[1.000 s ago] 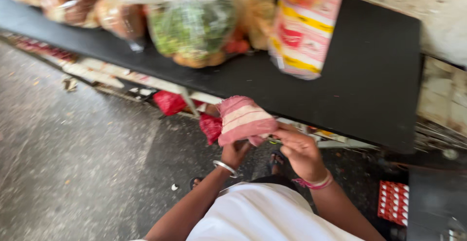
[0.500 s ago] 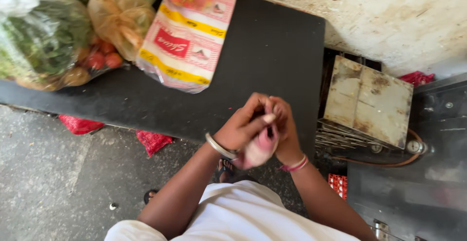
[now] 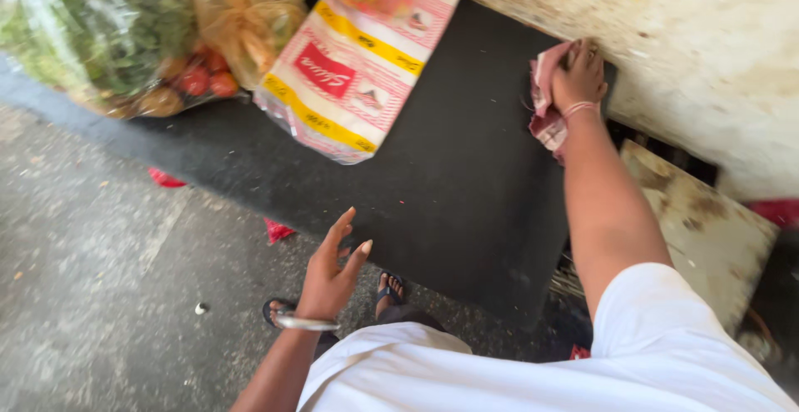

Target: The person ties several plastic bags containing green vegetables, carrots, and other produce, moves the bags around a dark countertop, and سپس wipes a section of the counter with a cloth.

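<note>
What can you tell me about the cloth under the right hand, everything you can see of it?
The cloth is a soft woven rag, pink and white with darker red checked stripes. It lies bunched and folded at the far right corner of the black slab, close to the pale rough wall. The right hand presses down on it, fingers spread over the top, covering much of it. Its lower end hangs loose beside the wrist, over the slab's edge.

Upper right, the right hand presses a cloth on the black counter; the left hand hangs open at lower centre.
</note>
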